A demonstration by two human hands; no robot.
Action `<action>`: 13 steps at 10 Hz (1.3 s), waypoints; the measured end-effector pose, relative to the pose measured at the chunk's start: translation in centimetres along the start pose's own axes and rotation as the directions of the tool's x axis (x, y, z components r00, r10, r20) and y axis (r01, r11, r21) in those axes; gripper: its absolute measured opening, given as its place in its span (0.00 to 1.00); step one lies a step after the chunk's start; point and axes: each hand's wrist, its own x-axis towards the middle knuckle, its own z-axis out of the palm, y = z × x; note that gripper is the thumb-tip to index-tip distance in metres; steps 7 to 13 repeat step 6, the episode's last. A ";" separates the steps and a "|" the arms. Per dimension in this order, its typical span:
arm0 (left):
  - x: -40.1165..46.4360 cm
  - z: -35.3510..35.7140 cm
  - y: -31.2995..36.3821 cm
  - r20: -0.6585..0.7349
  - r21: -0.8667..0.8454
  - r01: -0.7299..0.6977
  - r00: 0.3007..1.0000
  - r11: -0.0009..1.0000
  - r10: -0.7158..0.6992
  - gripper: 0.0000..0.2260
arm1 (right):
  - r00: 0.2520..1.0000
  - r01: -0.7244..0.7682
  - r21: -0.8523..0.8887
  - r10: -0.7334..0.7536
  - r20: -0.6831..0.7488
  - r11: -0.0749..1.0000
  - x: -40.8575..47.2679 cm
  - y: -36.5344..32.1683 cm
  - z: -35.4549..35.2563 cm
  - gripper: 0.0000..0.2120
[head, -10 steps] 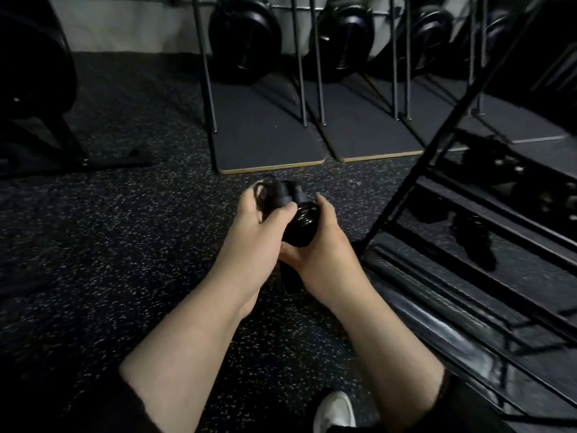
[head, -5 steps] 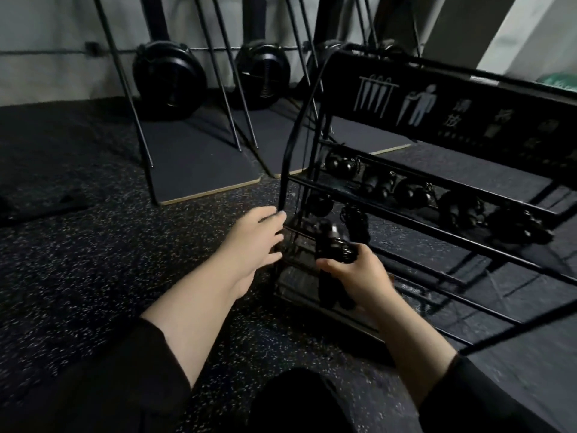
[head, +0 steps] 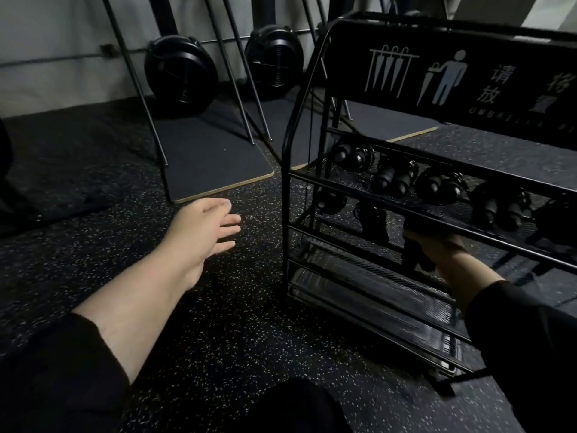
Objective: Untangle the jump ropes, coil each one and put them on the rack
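Note:
A black metal rack (head: 285,195) with mesh shelves stands on the right. Several coiled black jump ropes (head: 395,176) lie in a row on its upper shelf, and two more (head: 371,218) rest on the shelf below. My right hand (head: 443,248) reaches between the rack's bars onto the lower shelf, shut on a coiled black jump rope (head: 413,254) whose handles hang below my fingers. My left hand (head: 209,226) hovers over the floor left of the rack, fingers spread, holding nothing.
Speckled black rubber floor (head: 218,323) lies all around. Behind it, dark mats (head: 212,157) with slanted metal legs and two round black machines (head: 181,75) stand against the wall. My dark knee (head: 293,404) shows at the bottom edge.
Both hands held the coiled rope a second ago. The left hand let go and drifted left, while the right hand carried the rope into the rack's lower shelf. My view swung right.

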 end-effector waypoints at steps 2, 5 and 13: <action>1.3 0.1 -0.1 -0.016 0.023 -0.014 1.000 1.000 0.015 0.10 | 0.996 0.074 -0.119 -0.080 -0.041 0.990 1.7 0.5 0.7 0.18; 1.4 3.0 -0.7 0.062 0.031 -0.040 0.997 0.999 0.038 0.11 | 0.986 0.131 -0.191 -0.148 -0.079 0.973 -0.1 0.3 0.8 0.33; 1.2 2.9 -0.5 0.054 0.032 -0.056 0.997 0.998 0.054 0.11 | 0.972 0.184 -0.189 -0.207 -0.110 0.965 -1.0 0.7 0.7 0.29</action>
